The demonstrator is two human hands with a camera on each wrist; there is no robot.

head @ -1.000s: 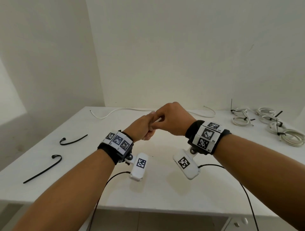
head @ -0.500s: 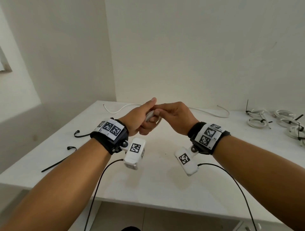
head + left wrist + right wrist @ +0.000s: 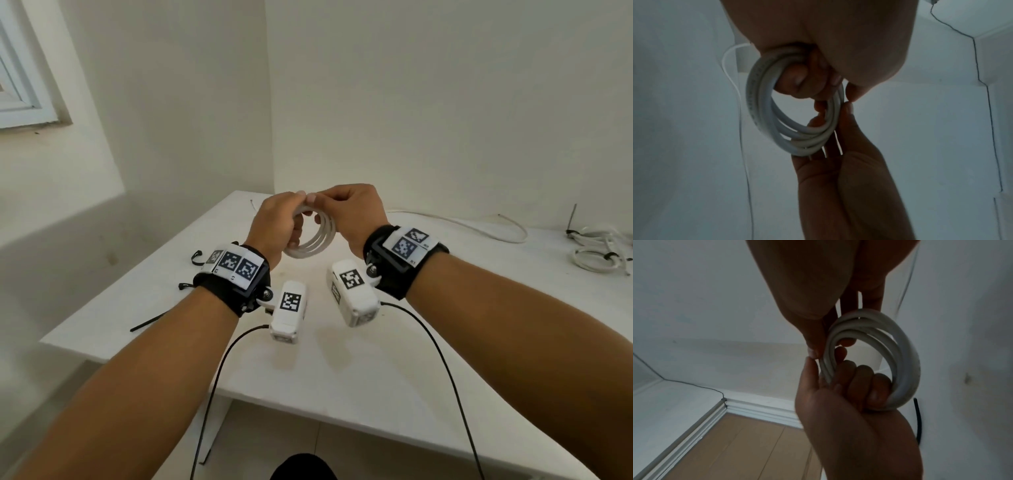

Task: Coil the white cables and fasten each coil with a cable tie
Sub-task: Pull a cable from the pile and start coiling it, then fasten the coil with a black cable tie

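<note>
A white cable coil (image 3: 317,238) of about three loops hangs in the air between my hands, above the white table (image 3: 342,370). My left hand (image 3: 291,219) grips it, fingers curled through the ring; in the left wrist view the coil (image 3: 764,104) wraps round the left hand (image 3: 813,81). My right hand (image 3: 342,209) pinches the coil's top beside the left thumb. In the right wrist view the right hand (image 3: 828,345) pinches the loops (image 3: 906,356) between thumb and fingers, just above the left hand (image 3: 859,379). Two black cable ties (image 3: 150,322) (image 3: 197,257) lie on the table's left side.
A loose white cable (image 3: 479,222) lies along the table's back edge by the wall. Tied white coils (image 3: 596,255) sit at the far right. Black camera leads (image 3: 219,377) trail from my wrists over the table's front edge. A window (image 3: 20,85) is in the left wall.
Both hands have risen and tilted, so the coil that was mostly hidden between them now hangs in plain sight. The head view has turned left.
</note>
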